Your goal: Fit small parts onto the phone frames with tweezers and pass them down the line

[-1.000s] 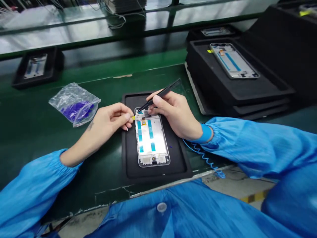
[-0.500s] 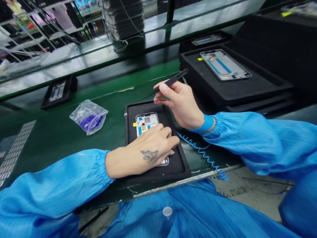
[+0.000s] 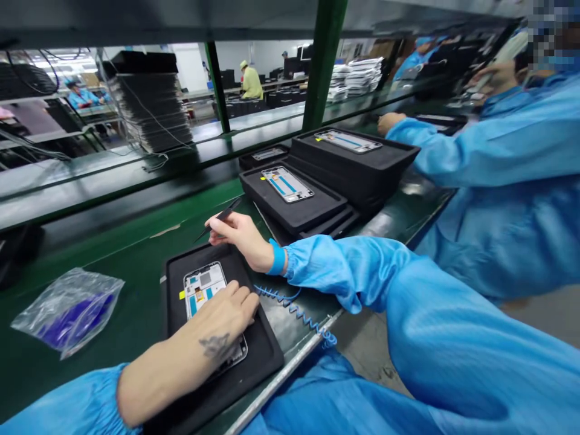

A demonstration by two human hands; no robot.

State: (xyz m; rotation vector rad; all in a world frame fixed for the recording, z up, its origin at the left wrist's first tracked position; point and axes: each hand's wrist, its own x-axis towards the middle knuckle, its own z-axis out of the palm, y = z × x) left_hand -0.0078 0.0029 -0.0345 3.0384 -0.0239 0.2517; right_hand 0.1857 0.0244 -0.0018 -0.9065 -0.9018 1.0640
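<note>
A phone frame with blue strips and a yellow tab lies face up in a black foam tray. Across its lower part rests my left hand, fingers curled down near its right edge; the fingertips are partly hidden. My right hand is closed in a pen-like grip on black tweezers. Their tip points left and down, above the tray's far edge and apart from the phone frame. A blue wrist strap sits on my right wrist, with a coiled blue cord beside the tray.
A clear bag with purple contents lies left of the tray. Stacked black trays with a second phone frame stand beyond my right hand, and a taller stack behind. At right, a co-worker's blue sleeve reaches over the bench.
The view has swung up and to the right, bringing the co-worker and more tray stacks into sight. My hands keep nearly the same places relative to the tray, tweezers still held.
</note>
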